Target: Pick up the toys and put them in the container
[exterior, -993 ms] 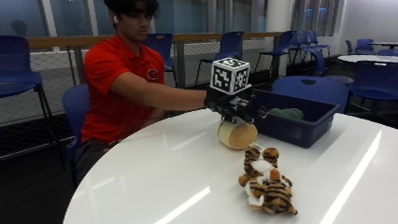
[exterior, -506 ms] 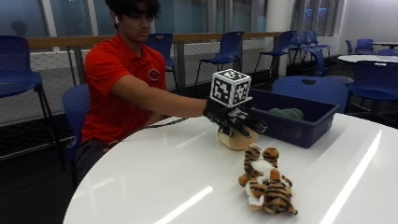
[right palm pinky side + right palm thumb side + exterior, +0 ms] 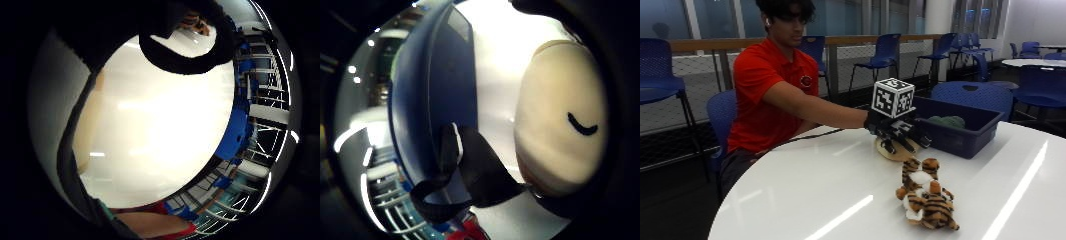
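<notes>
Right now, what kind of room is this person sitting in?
Probably a cafeteria or school common room: there are rows of matching blue chairs, round white tables like the one being used, and big windows along the back.

There are no words or numbers to read here. The person's red shirt (image 3: 766,85) has a small round badge (image 3: 806,81) on the chest, but it is too small to make out.

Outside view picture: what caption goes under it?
Gloved hand comes down on a cream plush toy beside the blue bin; tiger toy waits.
</notes>
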A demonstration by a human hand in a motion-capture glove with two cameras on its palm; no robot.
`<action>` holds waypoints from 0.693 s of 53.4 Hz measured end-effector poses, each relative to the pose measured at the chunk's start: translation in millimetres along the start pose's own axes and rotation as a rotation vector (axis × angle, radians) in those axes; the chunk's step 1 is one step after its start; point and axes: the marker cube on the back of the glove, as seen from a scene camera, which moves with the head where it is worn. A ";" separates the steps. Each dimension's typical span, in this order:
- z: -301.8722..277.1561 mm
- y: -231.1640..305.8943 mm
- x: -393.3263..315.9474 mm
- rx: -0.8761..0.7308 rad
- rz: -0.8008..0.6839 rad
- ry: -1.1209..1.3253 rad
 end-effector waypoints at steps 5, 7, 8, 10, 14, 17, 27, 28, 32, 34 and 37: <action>11.0 -2.1 -0.2 -0.036 0.014 -0.004; 14.0 -2.3 0.2 -0.050 0.019 -0.011; 15.1 -2.2 0.6 -0.061 0.020 -0.014; 16.4 -1.7 1.6 -0.089 0.021 -0.017; 18.0 0.5 2.2 -0.137 0.028 -0.009; 18.7 1.1 2.4 -0.144 0.032 0.008; 19.5 2.7 -0.2 -0.104 0.047 0.060; 19.7 2.5 -0.4 -0.094 0.049 0.061; 20.6 1.6 -1.6 -0.066 0.058 0.054; 21.1 0.9 -1.9 -0.050 0.062 0.045; 21.5 0.4 -1.6 -0.025 0.055 0.027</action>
